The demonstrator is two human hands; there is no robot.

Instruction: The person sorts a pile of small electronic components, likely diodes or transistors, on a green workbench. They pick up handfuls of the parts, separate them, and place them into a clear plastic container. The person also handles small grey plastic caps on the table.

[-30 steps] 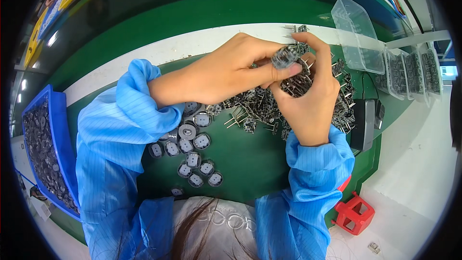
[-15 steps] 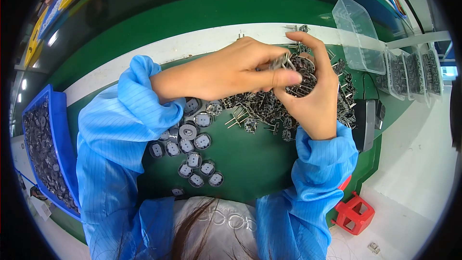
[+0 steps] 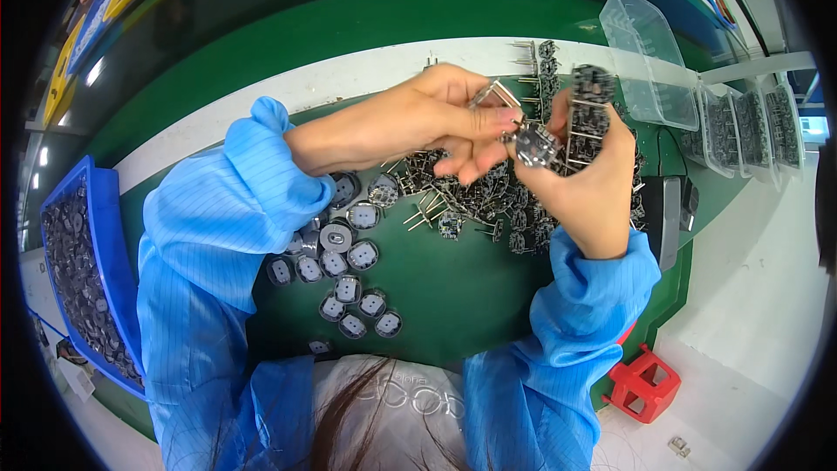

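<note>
While my left hand pinches a two-pin metal clip, the round circuit board lies at its four o'clock, gripped in my right hand with more stacked boards.

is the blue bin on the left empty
No, the blue bin at the person's left is filled with small dark parts.
</note>
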